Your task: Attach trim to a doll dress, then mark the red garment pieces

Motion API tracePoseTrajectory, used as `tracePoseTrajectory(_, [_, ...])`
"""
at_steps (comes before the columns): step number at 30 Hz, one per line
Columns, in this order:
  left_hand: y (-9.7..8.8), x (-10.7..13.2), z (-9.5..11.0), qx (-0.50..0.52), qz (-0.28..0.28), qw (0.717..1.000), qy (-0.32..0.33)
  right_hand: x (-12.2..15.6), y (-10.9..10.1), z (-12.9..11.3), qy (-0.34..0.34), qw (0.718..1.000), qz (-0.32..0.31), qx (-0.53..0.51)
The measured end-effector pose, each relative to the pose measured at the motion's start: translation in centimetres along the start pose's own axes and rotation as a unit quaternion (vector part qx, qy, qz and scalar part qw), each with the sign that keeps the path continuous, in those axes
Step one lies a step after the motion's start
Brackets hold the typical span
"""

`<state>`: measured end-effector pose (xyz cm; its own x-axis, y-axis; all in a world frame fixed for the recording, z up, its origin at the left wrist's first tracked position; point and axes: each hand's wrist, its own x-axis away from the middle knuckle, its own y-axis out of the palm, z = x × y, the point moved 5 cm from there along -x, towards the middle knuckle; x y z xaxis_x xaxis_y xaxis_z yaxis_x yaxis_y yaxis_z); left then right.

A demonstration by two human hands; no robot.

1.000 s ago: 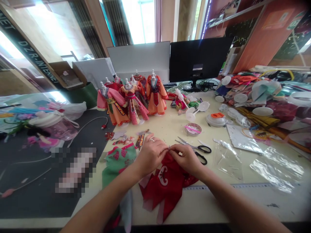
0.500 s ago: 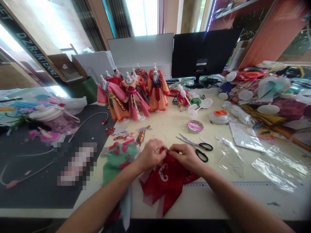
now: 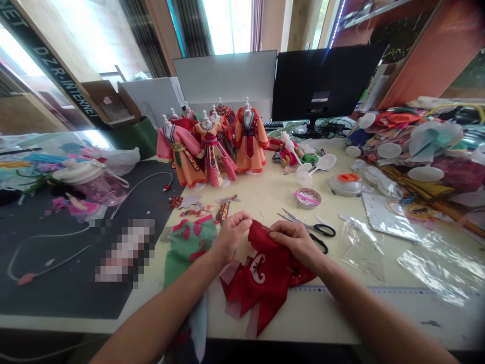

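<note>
A red doll garment [image 3: 261,280] with a white curl pattern lies on the cream table [image 3: 273,197] in front of me. My left hand [image 3: 231,236] grips its upper left edge with curled fingers. My right hand [image 3: 295,241] pinches its top edge from the right. A green doll garment [image 3: 187,245] with pink trim lies just left of my left hand. Black-handled scissors [image 3: 316,231] lie just beyond my right hand.
Several dressed doll mannequins [image 3: 212,146] stand at the back centre. A black monitor [image 3: 322,83] and white board [image 3: 227,81] stand behind. Clear plastic bags [image 3: 428,258] lie right; fabric heaps [image 3: 417,151] far right. A small round tin [image 3: 308,197], a black mat [image 3: 76,253] left.
My hands have spread slightly apart along the red garment's top edge, and the cloth has bunched up between them. The camera view has shifted slightly.
</note>
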<state>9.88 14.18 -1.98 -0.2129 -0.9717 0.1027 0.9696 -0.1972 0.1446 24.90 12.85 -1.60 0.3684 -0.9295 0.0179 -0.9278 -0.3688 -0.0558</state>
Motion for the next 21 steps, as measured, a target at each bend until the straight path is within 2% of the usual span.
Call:
tracePoseTrajectory(5, [-0.3,-0.1,0.2,0.039,0.029,0.999,0.01,-0.2,-0.1,0.1,-0.012,1.0,0.014,0.008])
tracePoseTrajectory(11, [0.9,-0.2,1.4,0.09,0.025,0.994,0.049,-0.2,0.0,0.3,0.008,0.999,0.002,-0.035])
tracePoseTrajectory(14, [0.8,-0.7,2.3,0.059,0.077,0.991,0.092,-0.2,-0.3,0.2,-0.011,1.0,0.009,-0.017])
tracePoseTrajectory(18, [-0.6,-1.3,3.6,0.016,0.141,0.98,0.142,0.0,-0.9,-0.5,-0.042,0.996,0.01,0.074])
tracePoseTrajectory(21, [-2.2,-1.0,5.6,-0.087,0.179,0.96,0.199,0.2,-1.2,-1.0,-0.047,0.988,-0.002,0.147])
